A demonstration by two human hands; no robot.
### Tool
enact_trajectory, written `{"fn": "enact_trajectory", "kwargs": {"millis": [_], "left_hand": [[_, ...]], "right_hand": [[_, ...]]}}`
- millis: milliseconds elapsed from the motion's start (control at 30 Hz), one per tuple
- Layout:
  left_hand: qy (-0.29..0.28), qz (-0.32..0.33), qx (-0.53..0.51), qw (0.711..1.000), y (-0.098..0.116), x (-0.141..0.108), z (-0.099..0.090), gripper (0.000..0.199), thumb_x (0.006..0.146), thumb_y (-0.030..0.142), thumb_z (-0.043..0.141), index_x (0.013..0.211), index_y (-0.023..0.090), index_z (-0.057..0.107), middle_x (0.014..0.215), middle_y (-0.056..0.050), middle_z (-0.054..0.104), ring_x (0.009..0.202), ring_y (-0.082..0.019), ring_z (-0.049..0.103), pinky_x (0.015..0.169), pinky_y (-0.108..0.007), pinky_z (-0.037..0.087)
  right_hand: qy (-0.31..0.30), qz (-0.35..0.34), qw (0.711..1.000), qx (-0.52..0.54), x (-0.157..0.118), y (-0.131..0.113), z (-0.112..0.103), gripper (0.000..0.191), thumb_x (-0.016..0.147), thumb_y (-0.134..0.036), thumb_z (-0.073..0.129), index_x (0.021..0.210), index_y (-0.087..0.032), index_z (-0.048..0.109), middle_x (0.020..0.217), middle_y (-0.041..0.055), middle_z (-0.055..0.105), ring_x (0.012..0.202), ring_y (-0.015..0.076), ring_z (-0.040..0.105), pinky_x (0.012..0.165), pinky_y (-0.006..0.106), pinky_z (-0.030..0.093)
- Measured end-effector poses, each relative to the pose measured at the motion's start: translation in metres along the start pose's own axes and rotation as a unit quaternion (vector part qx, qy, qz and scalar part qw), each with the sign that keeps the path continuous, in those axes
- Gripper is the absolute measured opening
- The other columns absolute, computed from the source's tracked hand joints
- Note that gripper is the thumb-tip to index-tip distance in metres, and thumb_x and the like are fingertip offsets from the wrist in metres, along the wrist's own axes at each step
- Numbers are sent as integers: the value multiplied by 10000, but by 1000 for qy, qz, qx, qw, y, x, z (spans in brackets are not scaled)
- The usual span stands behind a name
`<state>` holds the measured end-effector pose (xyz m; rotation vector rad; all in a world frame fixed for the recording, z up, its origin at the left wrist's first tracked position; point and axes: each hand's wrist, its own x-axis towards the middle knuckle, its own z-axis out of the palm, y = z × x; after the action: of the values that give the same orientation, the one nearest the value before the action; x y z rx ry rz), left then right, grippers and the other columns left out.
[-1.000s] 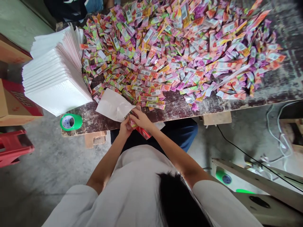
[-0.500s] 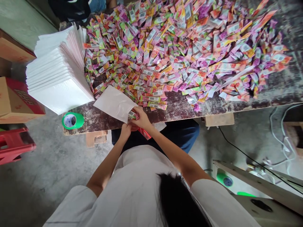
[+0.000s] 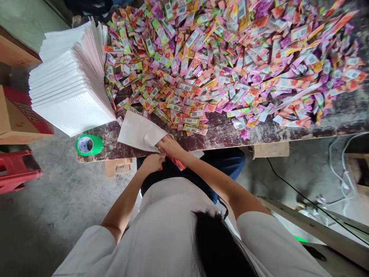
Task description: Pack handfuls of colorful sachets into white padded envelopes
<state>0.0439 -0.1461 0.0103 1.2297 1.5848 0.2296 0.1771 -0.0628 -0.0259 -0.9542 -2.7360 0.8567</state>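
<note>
reaching into the mouth of a white envelope (image 3: 134,129) at the near edge of the surface (image 3: 215,136), the right hand (image 3: 169,146) hides its fingertips, so its grip cannot be told; the left hand (image 3: 152,163) has its grip curled closed on the opening's near corner. barcodes mark the heaped stick packets (image 3: 184,86); carton (image 3: 21,119) lettering is too blurred to read.

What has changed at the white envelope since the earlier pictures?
The left hand has drawn back from the right hand, toward the body. The right fingers now reach into the mouth of the white envelope, which shows a bulge; the packets seen between the hands are hidden. The tape roll, envelope stack and loose packets look unmoved.
</note>
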Motion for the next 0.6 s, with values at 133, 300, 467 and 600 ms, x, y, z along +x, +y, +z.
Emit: {"fn": "enact_trajectory", "kwargs": {"millis": [133, 300, 467, 600], "left_hand": [[280, 53, 148, 947, 28, -13, -24, 291, 828, 433, 654, 1005, 202, 655, 867, -64, 658, 792, -215, 634, 735, -323, 473], [322, 153, 220, 908, 40, 19, -30, 169, 912, 309, 557, 985, 196, 659, 974, -79, 624, 890, -200, 618, 782, -305, 467], [299, 242, 277, 880, 50, 35, -19, 203, 915, 239, 507, 795, 203, 667, 842, -67, 639, 837, -210, 599, 751, -325, 447], [293, 272, 250, 882, 46, 27, -16, 205, 928, 272, 500, 839, 202, 670, 837, -68, 629, 846, -202, 596, 785, -325, 452]], "right_hand": [[44, 4, 998, 39, -9, 6, 6, 532, 763, -97, 572, 1291, -127, 511, 1242, 180, 492, 1126, 293, 451, 981, 445, 407], [66, 20, 997, 25, -5, 4, 10, 389, 775, -144, 579, 1159, -80, 578, 1108, 195, 540, 1021, 302, 481, 912, 436, 431], [31, 81, 996, 26, 12, -3, 15, 171, 861, -111, 476, 919, -84, 635, 933, 176, 624, 940, 281, 533, 918, 436, 413], [31, 103, 993, 47, 12, 1, 3, 233, 857, -56, 427, 884, -97, 655, 914, 167, 663, 919, 260, 570, 920, 403, 426]]}}
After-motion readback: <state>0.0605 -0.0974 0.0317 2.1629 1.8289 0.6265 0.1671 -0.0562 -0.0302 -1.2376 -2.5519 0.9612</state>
